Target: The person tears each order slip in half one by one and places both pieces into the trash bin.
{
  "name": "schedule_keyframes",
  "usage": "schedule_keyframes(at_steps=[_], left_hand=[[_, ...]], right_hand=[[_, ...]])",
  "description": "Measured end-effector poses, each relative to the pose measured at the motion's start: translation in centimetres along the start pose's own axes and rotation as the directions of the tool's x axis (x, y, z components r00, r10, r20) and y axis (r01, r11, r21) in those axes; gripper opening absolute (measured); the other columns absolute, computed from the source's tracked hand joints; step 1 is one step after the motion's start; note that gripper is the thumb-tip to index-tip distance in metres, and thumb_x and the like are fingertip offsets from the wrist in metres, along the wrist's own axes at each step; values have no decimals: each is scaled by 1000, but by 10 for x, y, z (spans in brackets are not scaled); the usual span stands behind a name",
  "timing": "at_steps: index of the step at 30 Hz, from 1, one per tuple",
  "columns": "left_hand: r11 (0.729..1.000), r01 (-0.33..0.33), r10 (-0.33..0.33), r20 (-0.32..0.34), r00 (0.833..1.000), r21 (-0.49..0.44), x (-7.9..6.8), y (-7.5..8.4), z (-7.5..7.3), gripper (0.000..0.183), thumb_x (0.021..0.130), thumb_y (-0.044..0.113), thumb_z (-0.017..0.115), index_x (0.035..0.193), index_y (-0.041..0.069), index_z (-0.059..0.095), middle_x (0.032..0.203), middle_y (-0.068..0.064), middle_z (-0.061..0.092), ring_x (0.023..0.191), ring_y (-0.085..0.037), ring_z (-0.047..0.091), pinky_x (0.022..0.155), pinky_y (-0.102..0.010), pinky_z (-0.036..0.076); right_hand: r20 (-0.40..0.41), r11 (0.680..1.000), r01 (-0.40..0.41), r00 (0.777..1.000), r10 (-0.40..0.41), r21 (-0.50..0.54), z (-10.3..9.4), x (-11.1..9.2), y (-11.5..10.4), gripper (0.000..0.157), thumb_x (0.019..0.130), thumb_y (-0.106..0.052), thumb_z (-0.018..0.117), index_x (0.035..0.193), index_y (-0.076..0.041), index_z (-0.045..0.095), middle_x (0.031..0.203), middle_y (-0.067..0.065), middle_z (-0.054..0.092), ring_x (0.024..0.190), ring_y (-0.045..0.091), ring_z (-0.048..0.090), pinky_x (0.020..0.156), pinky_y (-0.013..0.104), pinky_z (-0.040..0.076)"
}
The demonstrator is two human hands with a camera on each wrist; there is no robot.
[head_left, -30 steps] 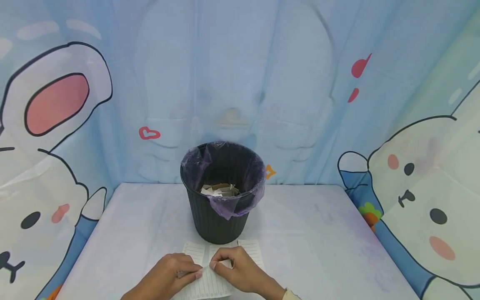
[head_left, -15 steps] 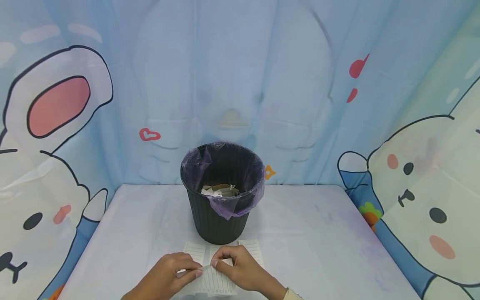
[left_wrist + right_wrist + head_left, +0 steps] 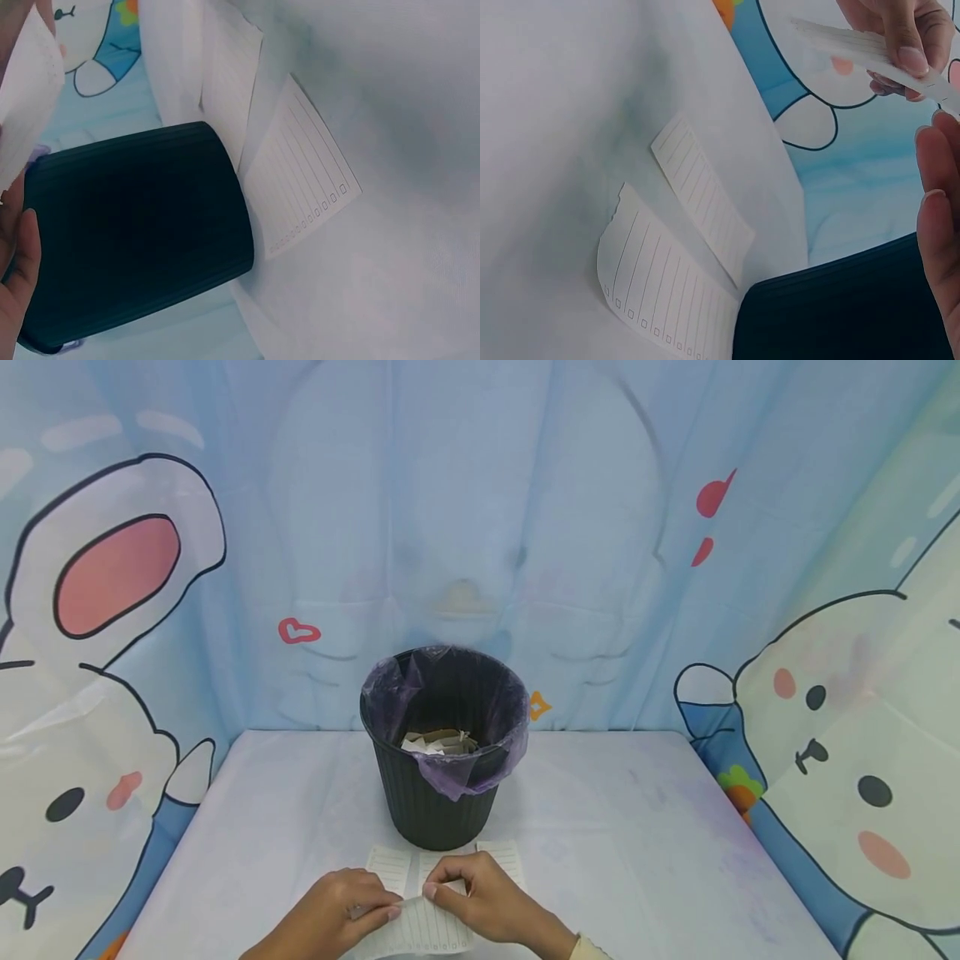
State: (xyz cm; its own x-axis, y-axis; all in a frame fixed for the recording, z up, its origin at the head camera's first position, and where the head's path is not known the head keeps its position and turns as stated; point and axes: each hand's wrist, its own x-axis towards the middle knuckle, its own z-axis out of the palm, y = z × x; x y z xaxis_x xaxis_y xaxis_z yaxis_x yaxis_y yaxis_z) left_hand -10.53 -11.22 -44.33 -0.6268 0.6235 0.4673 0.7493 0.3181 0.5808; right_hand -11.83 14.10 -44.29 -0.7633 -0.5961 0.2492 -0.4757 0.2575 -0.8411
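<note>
A lined sheet of paper (image 3: 431, 931) with a row of small checkboxes is held up between both hands, low in the head view. The left hand (image 3: 341, 910) pinches its upper edge between thumb and fingers. Close beside it, the right hand (image 3: 487, 900) pinches the same edge, thumb against index finger. In the right wrist view, the paper (image 3: 855, 46) looks layered under the left thumb, and the right fingers (image 3: 936, 217) reach its near end. More lined paper pieces (image 3: 388, 864) lie on the table beyond the hands, one with a torn edge (image 3: 621, 202).
A black bin (image 3: 442, 810) with a purple plastic liner (image 3: 468, 772) stands just behind the loose papers. Paper scraps (image 3: 438, 742) lie inside it. The table has a pale cloth (image 3: 615, 843), and a blue curtain (image 3: 600, 527) printed with cartoon rabbits hangs behind.
The held sheet has tilted slightly, and its edge between the fingertips sags a little. Both hands keep their pinch in nearly the same place.
</note>
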Motion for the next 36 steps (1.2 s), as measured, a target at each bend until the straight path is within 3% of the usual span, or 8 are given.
schedule_keyframes(at_steps=[6,13,21,31,36], left_hand=[[998,-43,43,-5,999,45,0,0,1,12,92,15,73,98,9,81,79,10,72,72,8,53,65,-12,47],[993,-71,72,-12,997,91,-1,1,0,9,91,15,74,97,13,81,77,14,69,70,9,50,66,-13,45],[990,-89,94,-45,995,106,0,0,0,8,90,14,75,96,16,80,78,14,69,70,9,49,66,-10,43],[991,-80,80,6,997,103,0,0,-2,9,92,16,73,96,13,80,82,11,72,74,7,57,66,-15,48],[981,-128,131,-13,991,147,0,0,-1,8,89,14,76,96,14,80,80,13,71,72,7,56,68,-12,45]], right_hand=[[-16,1000,-3,1000,3,-8,0,0,2,17,98,-19,65,89,-9,74,90,5,77,60,-8,40,54,12,42],[-36,999,5,999,-6,-32,2,-2,5,16,98,-19,65,88,-10,74,94,6,78,74,-6,54,67,18,53],[-45,999,26,999,-28,-41,-1,-1,5,16,98,-18,66,88,-8,75,94,8,78,71,-4,51,67,19,52],[-22,999,-14,1000,13,-49,-4,1,1,17,97,-22,67,88,-11,74,88,2,76,63,-5,43,58,14,45],[-26,998,-6,1000,4,-59,-5,-1,4,17,97,-22,67,88,-10,75,88,3,76,62,-7,42,57,14,45]])
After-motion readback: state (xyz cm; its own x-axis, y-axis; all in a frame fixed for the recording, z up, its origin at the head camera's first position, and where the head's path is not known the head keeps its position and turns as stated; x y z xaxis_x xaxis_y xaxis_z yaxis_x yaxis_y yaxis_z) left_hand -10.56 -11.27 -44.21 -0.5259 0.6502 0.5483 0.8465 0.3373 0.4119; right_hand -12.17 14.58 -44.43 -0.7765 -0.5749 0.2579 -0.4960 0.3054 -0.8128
